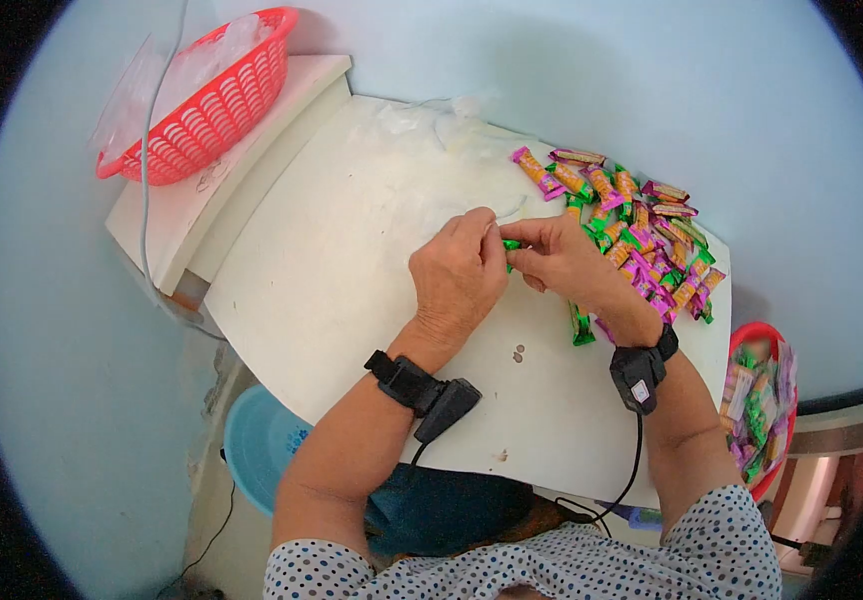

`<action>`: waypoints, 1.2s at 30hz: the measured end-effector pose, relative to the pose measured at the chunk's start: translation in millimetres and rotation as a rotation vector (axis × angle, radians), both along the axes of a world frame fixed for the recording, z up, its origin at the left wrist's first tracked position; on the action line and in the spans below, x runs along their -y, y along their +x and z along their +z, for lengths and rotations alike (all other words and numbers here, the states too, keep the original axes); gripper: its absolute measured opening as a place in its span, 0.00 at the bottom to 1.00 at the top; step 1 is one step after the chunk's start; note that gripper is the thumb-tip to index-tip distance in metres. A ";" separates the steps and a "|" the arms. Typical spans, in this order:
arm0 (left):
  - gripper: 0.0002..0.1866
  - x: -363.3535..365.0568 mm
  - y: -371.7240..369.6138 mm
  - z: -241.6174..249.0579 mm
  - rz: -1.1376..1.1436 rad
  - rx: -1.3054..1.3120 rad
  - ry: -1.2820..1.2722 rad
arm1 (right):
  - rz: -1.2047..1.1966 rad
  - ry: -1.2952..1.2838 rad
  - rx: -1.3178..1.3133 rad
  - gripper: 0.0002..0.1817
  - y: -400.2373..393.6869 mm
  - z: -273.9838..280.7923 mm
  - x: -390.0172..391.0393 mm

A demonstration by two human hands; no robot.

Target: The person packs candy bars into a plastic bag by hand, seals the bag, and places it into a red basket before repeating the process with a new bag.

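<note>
Above the middle of the white table point(352, 250), my two hands meet. My left hand point(459, 275) is closed, its thumb and fingers pressed together; what they pinch is mostly hidden, and a thin see-through edge shows near the fingertips. A small green wrapped candy point(512, 245) shows between the hands, and my right hand point(577, 262) pinches it between thumb and finger. Right beside that hand spreads a pile of wrapped candies point(642, 240) in green, purple and orange wrappers, partly covered by my right hand and wrist.
A red basket point(214, 115) with clear plastic bags stands on a white ledge point(167, 225) at upper left. Another red basket point(790, 400), holding bagged candies, is at lower right. A blue basin point(250, 450) sits below the table. Cables run from my wrist straps.
</note>
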State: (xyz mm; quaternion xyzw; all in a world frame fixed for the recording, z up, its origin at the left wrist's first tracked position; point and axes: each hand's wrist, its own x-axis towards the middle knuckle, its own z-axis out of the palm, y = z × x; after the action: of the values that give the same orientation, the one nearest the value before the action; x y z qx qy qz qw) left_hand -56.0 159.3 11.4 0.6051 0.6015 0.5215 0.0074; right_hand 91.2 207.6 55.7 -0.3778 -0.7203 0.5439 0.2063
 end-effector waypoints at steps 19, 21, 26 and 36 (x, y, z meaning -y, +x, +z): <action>0.08 4.3 7.3 -1.0 0.024 -0.078 0.057 | 0.080 -0.208 -0.038 0.07 -6.5 -30.0 -1.6; 0.08 3.0 8.2 -3.4 0.009 -0.018 0.054 | 0.076 -0.210 -0.032 0.06 -8.4 -26.1 1.0; 0.08 -0.2 11.7 -8.6 -0.011 0.066 0.051 | 0.078 -0.181 -0.014 0.06 -7.6 -27.7 1.5; 0.07 2.2 10.0 -4.7 -0.053 0.126 -0.030 | -0.102 0.408 0.337 0.11 19.5 10.3 -15.0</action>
State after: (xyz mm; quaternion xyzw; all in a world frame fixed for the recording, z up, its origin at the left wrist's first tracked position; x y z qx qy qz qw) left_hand -46.0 157.1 6.7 0.5867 0.5913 0.5491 0.0680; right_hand 110.8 222.6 65.9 -0.4495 -0.8191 0.3060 0.1826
